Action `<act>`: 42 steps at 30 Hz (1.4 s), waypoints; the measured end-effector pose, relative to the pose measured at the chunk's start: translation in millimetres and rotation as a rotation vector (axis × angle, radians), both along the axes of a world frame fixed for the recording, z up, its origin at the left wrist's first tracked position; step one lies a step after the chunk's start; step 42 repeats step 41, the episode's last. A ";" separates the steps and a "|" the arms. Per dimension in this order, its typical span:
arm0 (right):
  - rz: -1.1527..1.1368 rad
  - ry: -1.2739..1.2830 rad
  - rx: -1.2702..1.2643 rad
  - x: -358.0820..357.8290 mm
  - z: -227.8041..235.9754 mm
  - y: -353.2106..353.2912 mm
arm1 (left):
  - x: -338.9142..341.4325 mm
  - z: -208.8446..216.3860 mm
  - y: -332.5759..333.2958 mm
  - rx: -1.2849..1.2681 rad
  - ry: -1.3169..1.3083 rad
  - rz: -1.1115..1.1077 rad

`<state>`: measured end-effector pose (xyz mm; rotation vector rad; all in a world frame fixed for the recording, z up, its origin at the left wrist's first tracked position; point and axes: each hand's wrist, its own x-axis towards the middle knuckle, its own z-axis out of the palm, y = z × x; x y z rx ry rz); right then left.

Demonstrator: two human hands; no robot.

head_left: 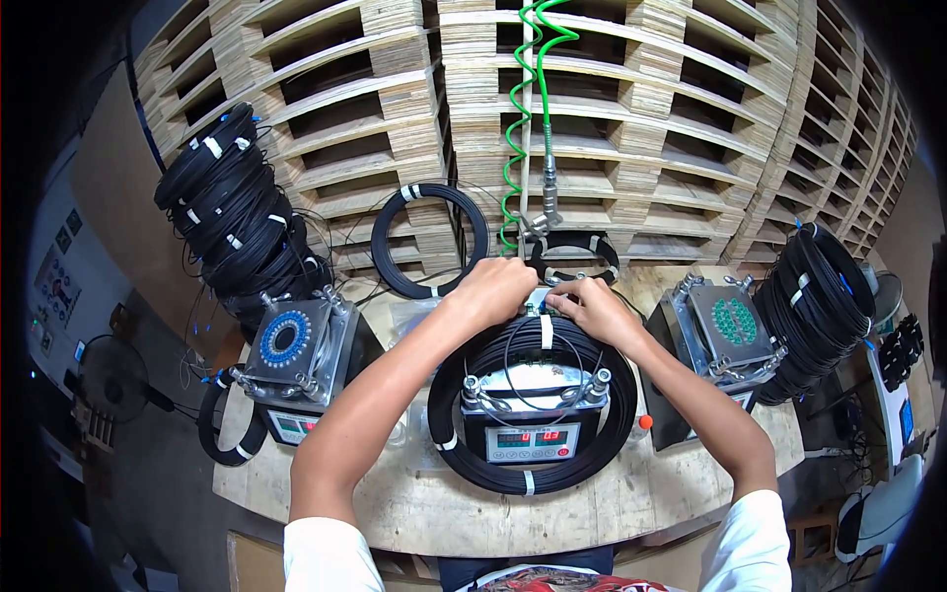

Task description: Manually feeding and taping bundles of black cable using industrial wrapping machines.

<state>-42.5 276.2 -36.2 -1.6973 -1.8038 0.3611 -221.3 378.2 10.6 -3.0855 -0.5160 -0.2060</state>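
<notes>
At table centre, a black cable coil point(533, 414) lies ringed around a small machine point(534, 409) with a lit display. Both hands meet at the coil's twelve o'clock edge: the left hand point(493, 289) has its fingers curled down onto a white band there, and the right hand point(589, 303) pinches the same spot. Just beyond hangs a green spiral hose point(526, 118). More machines sit at nine point(294, 350) and three o'clock point(725, 333), with cable bundles point(237, 212) outside them and stacked pallets point(641, 109) behind.

Bare wooden tabletop point(612, 508) lies open in front, while the black cable coil point(538, 405) and flanking metal machines point(296, 345) point(725, 331) crowd the rest.
</notes>
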 end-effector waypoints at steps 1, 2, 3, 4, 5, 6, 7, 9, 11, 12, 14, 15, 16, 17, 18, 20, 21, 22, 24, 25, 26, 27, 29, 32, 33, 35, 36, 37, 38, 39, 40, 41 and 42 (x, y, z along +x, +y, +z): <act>-0.003 -0.006 0.005 -0.3 0.5 -0.7 | -0.4 -3.5 -1.7 -0.002 0.002 -0.005; 0.014 0.029 0.019 -0.7 1.7 -1.0 | -1.0 -8.9 -2.0 -0.002 -0.054 0.035; 0.007 0.031 0.022 3.9 -0.4 0.7 | -1.0 -13.5 -1.4 -0.003 -0.109 0.074; 0.068 0.009 0.016 11.5 -4.5 4.8 | -0.6 -16.7 0.8 -0.101 -0.075 0.115; 0.140 -0.010 0.014 15.1 -2.5 10.5 | -5.1 -17.5 0.7 -0.095 -0.070 0.118; 0.086 0.095 -0.265 14.5 19.1 9.6 | -7.5 -19.0 0.0 -0.143 -0.101 0.128; 0.069 0.033 -0.152 21.4 21.5 16.7 | -9.9 -21.1 0.9 -0.191 -0.131 0.137; -0.131 -0.149 -0.056 38.8 18.6 31.0 | -7.1 -25.8 7.7 -0.202 -0.058 0.097; -0.133 -0.345 -0.071 45.1 9.7 51.8 | -8.6 -50.6 24.8 -0.254 -0.127 0.087; -0.165 -0.306 -0.334 39.7 15.2 62.2 | -5.3 -45.7 26.6 -0.396 0.038 0.179; -0.230 -0.427 -0.466 35.0 6.2 81.2 | 1.6 -43.9 26.8 -0.406 0.076 0.172; -0.247 -0.492 -0.535 24.0 10.3 86.5 | 1.2 -40.8 27.5 -0.400 0.088 0.165; -0.285 -0.518 -0.536 15.9 11.8 92.8 | 0.4 -37.7 28.5 -0.396 0.096 0.161; -0.333 -0.546 -0.544 18.8 7.3 100.9 | 4.9 -37.9 30.4 -0.447 0.049 0.133; -0.292 -0.559 -0.619 17.1 12.8 108.2 | 2.5 -37.0 32.9 -0.494 0.001 0.120; -0.367 -0.536 -0.626 30.0 5.8 128.4 | 5.5 -38.6 37.4 -0.484 -0.006 0.107; -0.406 -0.516 -0.625 51.5 -5.2 138.3 | 15.4 -42.1 39.4 -0.479 -0.023 0.082; -0.415 -0.512 -0.632 63.2 -7.0 133.6 | 22.2 -51.5 46.5 -0.487 -0.058 0.052; -0.476 -0.162 -0.741 72.1 -6.8 123.8 | 16.8 -50.6 44.7 -0.458 -0.050 0.074; -0.475 -0.162 -0.741 75.7 -9.2 117.0 | 16.1 -50.1 43.1 -0.429 -0.045 0.088; -0.465 0.075 -0.725 72.3 -11.9 111.0 | 11.1 -53.4 44.9 -0.492 -0.080 0.068; -0.451 0.311 -0.704 68.8 -14.0 106.0 | 8.1 -57.1 48.0 -0.496 -0.088 0.076; -0.440 0.350 -0.689 67.2 -15.9 100.5 | 9.0 -61.8 53.6 -0.527 -0.039 0.030; -0.415 0.581 -0.558 85.3 -29.2 81.8 | 29.2 -72.9 53.3 -0.343 0.029 0.097; -0.392 0.627 -0.492 93.6 -37.0 74.1 | 37.7 -63.3 39.1 -0.354 0.026 0.087; -0.301 0.759 -0.348 105.6 -49.1 55.0 | 44.7 -44.7 15.8 -0.325 0.159 0.130; -0.265 0.877 -0.339 96.7 -47.1 49.0 | 38.2 -45.1 18.8 -0.341 0.148 0.149; -0.163 0.983 -0.333 67.1 -34.2 57.2 | 14.1 -73.8 79.4 -0.238 0.172 0.060; -0.150 1.036 -0.303 84.8 -49.4 43.6 | 30.2 -72.3 60.8 -0.295 0.196 0.117; -0.107 1.082 -0.259 95.9 -54.7 37.0 | 34.6 -55.9 43.9 -0.330 0.215 0.193; -0.073 1.087 -0.259 103.8 -60.1 33.7 | 42.9 -58.6 45.2 -0.306 0.245 0.195; -0.069 1.084 -0.267 101.8 -60.5 32.6 | 39.8 -55.4 42.2 -0.314 0.244 0.214; -0.069 1.084 -0.267 101.8 -60.5 32.6 | 39.8 -55.4 42.2 -0.314 0.244 0.214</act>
